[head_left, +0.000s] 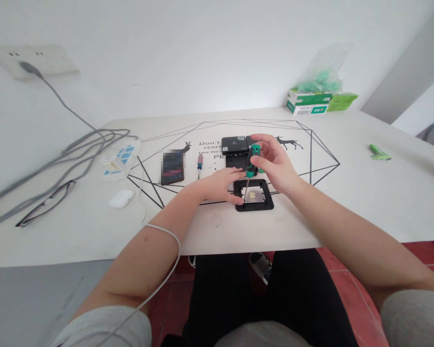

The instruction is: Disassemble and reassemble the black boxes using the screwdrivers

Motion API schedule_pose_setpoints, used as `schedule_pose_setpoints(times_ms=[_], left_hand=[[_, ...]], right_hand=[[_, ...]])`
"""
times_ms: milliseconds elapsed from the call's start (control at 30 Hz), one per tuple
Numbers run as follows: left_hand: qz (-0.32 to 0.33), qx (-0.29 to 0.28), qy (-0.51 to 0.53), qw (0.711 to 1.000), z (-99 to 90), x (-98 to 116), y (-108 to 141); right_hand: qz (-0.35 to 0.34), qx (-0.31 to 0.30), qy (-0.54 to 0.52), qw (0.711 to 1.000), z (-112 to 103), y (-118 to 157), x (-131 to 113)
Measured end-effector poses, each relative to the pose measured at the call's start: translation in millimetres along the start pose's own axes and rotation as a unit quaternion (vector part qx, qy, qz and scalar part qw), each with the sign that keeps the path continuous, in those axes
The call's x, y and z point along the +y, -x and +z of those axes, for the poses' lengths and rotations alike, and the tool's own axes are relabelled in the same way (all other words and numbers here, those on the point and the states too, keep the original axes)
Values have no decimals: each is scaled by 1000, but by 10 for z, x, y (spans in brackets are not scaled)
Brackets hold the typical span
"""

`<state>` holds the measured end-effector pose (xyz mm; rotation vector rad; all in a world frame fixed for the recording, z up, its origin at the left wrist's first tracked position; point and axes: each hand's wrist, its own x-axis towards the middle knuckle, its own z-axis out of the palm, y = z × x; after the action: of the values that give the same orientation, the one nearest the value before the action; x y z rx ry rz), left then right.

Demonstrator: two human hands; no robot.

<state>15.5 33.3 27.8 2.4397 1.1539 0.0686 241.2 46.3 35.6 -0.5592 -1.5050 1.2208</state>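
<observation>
My right hand (275, 161) grips a green and black screwdriver (252, 160) by its handle, fingers closed around it. The shaft slants down to the left corner of a square black plastic frame (255, 208), which lies flat near the table's front. Inside the frame sits a silvery plate with a small pale yellow pad (252, 195) on it. My left hand (224, 184) lies with fingers stretched out, its thumb on the frame's left corner close to the screwdriver tip. Behind my hands are black box-shaped devices (234, 145), partly covered by my fingers.
A second screwdriver (200, 164) and a phone (172, 167) lie to the left. Further left are a power strip (125, 161), a white earbud case (122, 198), glasses (45, 205) and grey cables (83, 142). Green and white boxes (309, 100) stand at the back right; a green wrapper (379, 152) lies right.
</observation>
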Motion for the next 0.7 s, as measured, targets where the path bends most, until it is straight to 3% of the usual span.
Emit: schedule_pose_setpoints(times_ms=[167,433,700], left_hand=[[-11,26,6,1000,3,35,13],[21,62,-12,998,-1,76,10],[29,69,-12,997,-10,114,15]], right_hand=[[38,-3,-47,998,2,18,-50],[-40,1,38,998,4,11,-9],[5,-50,-29,998,7,49,-97]])
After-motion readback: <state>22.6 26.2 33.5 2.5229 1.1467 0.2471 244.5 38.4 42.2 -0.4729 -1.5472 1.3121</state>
